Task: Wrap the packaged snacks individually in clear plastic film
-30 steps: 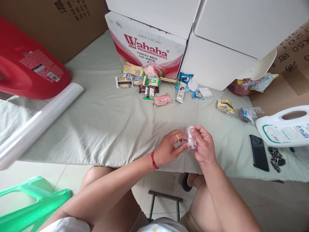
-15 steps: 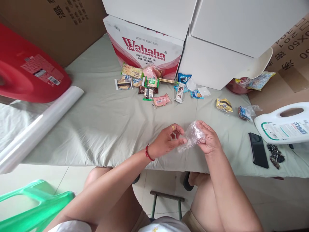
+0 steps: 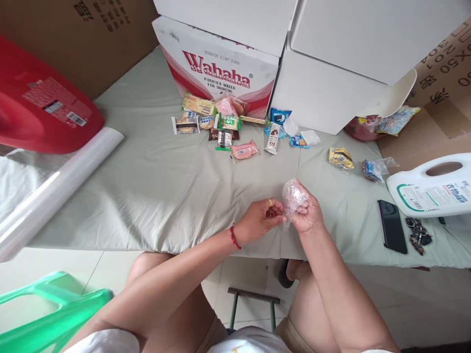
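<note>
My right hand [image 3: 308, 215] is closed around a small lump wrapped in clear plastic film [image 3: 293, 195], held just above the front edge of the cloth-covered table [image 3: 154, 186]. My left hand [image 3: 260, 220], with a gold ring and a red wrist cord, pinches the film's loose end right beside it. What is inside the film I cannot make out. A heap of small snack packets [image 3: 224, 127] lies further back, and a roll of clear film [image 3: 59, 189] rests at the left.
A Wahaha carton [image 3: 217, 73] and white boxes [image 3: 331, 63] stand at the back. A red jug [image 3: 40, 108] is at left, a white jug [image 3: 434, 189], black phone [image 3: 392, 233] and keys [image 3: 417, 235] at right. A green stool [image 3: 55, 314] is below left.
The film wrap has been drawn in tighter around the lump, its trailing tail now gone. Both hands came closer together and shifted slightly toward me.
</note>
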The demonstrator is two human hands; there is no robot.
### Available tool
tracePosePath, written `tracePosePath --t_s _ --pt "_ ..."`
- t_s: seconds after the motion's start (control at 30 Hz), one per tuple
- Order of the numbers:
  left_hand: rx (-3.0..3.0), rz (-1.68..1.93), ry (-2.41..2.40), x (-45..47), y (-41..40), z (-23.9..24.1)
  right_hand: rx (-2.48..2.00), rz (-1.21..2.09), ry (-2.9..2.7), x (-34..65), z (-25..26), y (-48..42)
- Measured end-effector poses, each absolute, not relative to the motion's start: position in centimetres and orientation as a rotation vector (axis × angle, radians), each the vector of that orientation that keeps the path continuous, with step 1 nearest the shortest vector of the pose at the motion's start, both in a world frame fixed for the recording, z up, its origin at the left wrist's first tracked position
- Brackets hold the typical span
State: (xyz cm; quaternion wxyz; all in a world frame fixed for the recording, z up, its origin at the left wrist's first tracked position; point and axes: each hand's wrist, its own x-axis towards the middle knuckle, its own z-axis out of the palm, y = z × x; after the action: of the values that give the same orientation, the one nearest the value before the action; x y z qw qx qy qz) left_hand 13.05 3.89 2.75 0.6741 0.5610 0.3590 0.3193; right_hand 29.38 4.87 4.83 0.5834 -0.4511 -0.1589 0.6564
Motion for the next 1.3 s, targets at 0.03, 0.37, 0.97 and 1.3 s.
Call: tracePosePath --t_s 0.03,0.37,0.97,1.3 --pt "1.229 0.707 0.806 13.2 3.8 2.6 -1.04 1.538 -0.38 29.3 4.8 4.9" --pt "0.827 0.868 0.913 12.4 5.8 2.6 -1.301 1.229 -0.832 28.9 5.3 3.0" --pt "0.718 0.882 0.809 12.1 5.8 2.8 -1.583 0.703 -1.454 27.8 4.3 2.2" --pt "0.809 0.838 0.862 12.0 6.0 2.6 -1.439 1.267 -0.904 28.0 4.4 2.9"
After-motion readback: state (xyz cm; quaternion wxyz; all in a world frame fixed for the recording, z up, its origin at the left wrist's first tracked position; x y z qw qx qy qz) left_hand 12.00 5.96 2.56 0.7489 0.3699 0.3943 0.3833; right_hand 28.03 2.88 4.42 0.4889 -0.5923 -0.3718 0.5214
